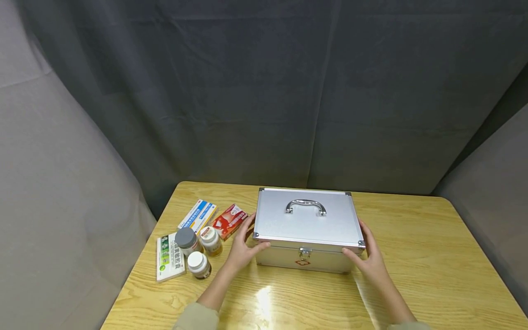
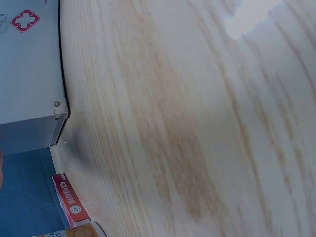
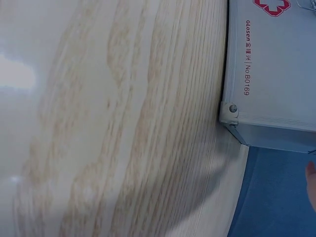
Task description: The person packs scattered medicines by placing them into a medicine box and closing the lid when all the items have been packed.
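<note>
In the head view a silver metal first-aid box (image 1: 305,217) stands on the wooden table, its lid down. It has a chrome carrying handle (image 1: 305,205), a front latch (image 1: 305,252) and a red cross emblem. My left hand (image 1: 243,247) holds the box's front left corner, thumb on the front and fingers along the side. Its mirror image at the front right corner is my right hand (image 1: 373,256), thumb also on the front face. Only a sliver of fingertip (image 3: 311,180) shows in the right wrist view, beside the box's side wall.
Left of the box lie a red medicine box (image 1: 230,221), a blue-and-white box (image 1: 199,215) and a green-and-white box (image 1: 170,259). Among them stand a grey-capped bottle (image 1: 187,240) and two white-capped bottles (image 1: 211,240). A dark curtain (image 1: 247,91) hangs behind the table.
</note>
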Demonstrator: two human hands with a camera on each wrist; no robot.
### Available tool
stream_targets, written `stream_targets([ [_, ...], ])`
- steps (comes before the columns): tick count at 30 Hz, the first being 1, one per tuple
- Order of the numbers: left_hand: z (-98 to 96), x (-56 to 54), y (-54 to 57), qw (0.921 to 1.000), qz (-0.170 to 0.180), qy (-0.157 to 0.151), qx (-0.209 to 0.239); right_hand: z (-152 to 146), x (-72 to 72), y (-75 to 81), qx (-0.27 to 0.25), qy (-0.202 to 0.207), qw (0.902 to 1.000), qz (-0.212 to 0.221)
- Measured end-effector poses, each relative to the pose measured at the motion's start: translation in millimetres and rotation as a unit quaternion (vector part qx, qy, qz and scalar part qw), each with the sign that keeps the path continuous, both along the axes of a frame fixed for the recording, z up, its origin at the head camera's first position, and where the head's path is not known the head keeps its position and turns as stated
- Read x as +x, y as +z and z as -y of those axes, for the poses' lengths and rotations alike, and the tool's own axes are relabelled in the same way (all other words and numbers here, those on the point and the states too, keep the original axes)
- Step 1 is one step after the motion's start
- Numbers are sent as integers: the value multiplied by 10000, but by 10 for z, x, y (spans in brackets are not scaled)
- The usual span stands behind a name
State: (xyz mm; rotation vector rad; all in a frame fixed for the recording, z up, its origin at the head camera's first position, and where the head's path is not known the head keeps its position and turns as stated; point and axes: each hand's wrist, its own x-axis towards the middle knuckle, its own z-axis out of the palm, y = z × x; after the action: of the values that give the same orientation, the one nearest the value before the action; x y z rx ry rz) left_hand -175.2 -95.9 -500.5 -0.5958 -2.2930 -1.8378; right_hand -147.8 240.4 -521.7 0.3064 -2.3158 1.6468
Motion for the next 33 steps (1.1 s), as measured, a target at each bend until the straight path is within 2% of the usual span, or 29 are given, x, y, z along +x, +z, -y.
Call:
stream_targets([
  [11,-34,-4,-13,9995,-183,135,202,-9,-30,-38,-172,-144,9997,-101],
  [20,-54,2,37,9988,-287,397,80,19,5,56,-140,-480,9985,205],
  [28,-109,-14,206,9946,-623,825,45,35,-35,233,-13,-766,9963,391],
  [33,-139,-157,110,9911,-661,1153,27,65,-49,400,150,-956,9934,619],
])
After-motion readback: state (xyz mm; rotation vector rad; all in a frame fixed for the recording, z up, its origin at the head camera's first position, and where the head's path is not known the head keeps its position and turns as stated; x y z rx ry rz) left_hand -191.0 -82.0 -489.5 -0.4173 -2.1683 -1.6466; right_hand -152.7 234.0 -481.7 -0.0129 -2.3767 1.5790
